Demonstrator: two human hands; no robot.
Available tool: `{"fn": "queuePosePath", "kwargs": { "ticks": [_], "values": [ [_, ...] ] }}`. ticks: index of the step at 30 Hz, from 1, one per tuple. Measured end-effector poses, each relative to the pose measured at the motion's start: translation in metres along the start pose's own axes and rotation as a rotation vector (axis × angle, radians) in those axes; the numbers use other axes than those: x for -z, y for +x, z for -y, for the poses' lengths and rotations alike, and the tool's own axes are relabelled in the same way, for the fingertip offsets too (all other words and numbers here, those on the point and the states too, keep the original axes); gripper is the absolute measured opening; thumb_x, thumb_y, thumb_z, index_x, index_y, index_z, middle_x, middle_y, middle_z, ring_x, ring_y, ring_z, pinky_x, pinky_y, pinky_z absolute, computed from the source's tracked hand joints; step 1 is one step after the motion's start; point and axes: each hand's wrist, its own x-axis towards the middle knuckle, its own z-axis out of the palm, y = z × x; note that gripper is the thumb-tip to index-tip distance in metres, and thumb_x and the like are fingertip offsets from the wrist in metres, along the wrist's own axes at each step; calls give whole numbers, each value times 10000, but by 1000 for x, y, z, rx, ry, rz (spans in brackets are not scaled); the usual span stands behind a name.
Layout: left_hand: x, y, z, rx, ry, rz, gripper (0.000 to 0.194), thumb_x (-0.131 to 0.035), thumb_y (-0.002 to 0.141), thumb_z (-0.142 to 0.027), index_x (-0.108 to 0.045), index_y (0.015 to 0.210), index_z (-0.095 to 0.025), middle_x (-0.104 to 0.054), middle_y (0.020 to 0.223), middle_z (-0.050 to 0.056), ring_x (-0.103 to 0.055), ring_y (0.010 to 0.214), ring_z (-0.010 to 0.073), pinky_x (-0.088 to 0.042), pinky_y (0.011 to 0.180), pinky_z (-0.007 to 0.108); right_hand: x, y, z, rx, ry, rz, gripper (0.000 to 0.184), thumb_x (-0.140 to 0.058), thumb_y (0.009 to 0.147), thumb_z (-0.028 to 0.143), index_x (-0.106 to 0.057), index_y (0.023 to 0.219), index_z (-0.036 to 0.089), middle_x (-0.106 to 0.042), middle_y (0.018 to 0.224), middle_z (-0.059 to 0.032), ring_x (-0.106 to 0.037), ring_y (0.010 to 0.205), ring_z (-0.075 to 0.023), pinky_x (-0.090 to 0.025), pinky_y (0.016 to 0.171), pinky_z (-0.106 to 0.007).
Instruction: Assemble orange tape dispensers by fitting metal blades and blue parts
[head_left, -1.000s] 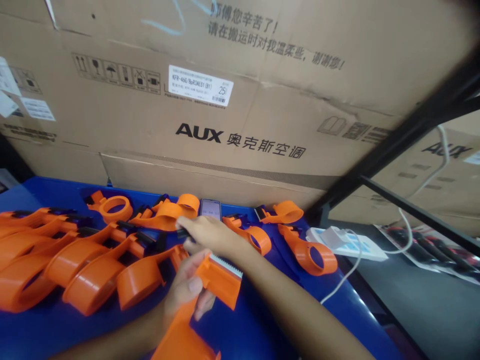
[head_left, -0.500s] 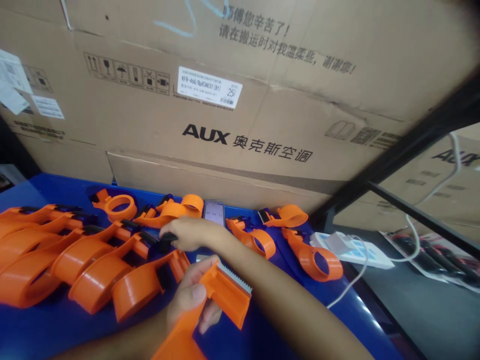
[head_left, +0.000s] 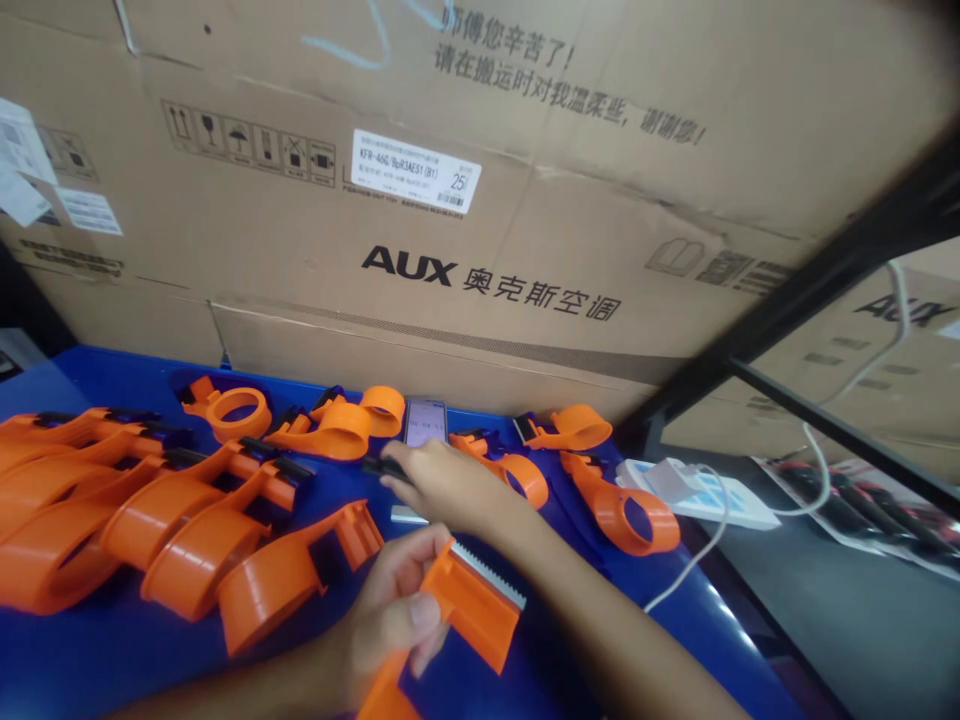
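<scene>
My left hand (head_left: 390,610) grips an orange tape dispenser (head_left: 480,615) near its cutting head, with the grey toothed blade facing up and right. Beyond it, my right hand (head_left: 442,485) is closed on a small black strip (head_left: 386,468), which sticks out left of the fingers; its far end is hidden. Just under that hand a flat silvery piece (head_left: 409,515) lies on the blue table (head_left: 187,670). The nearest loose dispenser (head_left: 277,580) rests left of my left hand, its head bare of a black cover.
Several orange dispensers (head_left: 195,560) with black caps crowd the left side. Others, such as one dispenser (head_left: 637,515) on the right, lie along the back. A phone (head_left: 426,422) stands near the carton (head_left: 487,230). A white power strip (head_left: 697,495) with a cable lies right.
My right hand has moved right with the black strip, away from the capped dispensers on the left. My left hand has shifted slightly right and down with its dispenser.
</scene>
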Motion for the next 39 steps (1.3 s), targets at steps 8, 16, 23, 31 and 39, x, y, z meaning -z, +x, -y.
{"fn": "queuePosePath", "kwargs": {
  "ticks": [8,16,23,31,39],
  "values": [
    [-17,4,-3,84,158,-216,349,-687,897,-531,-616,975,-198,-454,536,-83,-297,415,50,-235,431,165,-46,-42,-14,-301,-91,90,298,-502,1010,251,-622,1250,122,-758,943,-173,-763,884,-321,-538,723,-359],
    [0,11,-11,18,253,-430,395,-645,896,-590,-591,998,-212,-470,497,-87,-368,401,85,-291,424,192,-41,-69,-17,-204,543,-637,292,-530,1007,330,-567,1278,226,-741,1006,-92,-725,863,-237,-547,749,-338],
    [6,16,-13,30,330,-468,380,-614,913,-591,-581,932,-213,-473,490,-80,-377,408,90,-311,441,205,-45,-88,-4,-21,924,-1060,134,-440,1012,283,-450,1146,284,-519,714,36,-519,559,-157,-435,516,-266],
    [-2,16,-18,-35,433,-519,352,-637,912,-555,-549,878,-216,-472,534,-77,-388,462,97,-320,474,209,-37,-92,-8,184,366,-925,354,-579,919,108,-580,1241,254,-668,1076,-88,-640,987,-256,-538,860,-452],
    [-1,18,-20,-44,483,-517,295,-685,896,-478,-607,985,-209,-484,607,-73,-369,537,99,-324,515,196,-48,-86,-3,72,423,-929,368,-634,934,169,-671,1275,300,-578,1032,-71,-592,971,-245,-537,804,-423]
  ]
}}
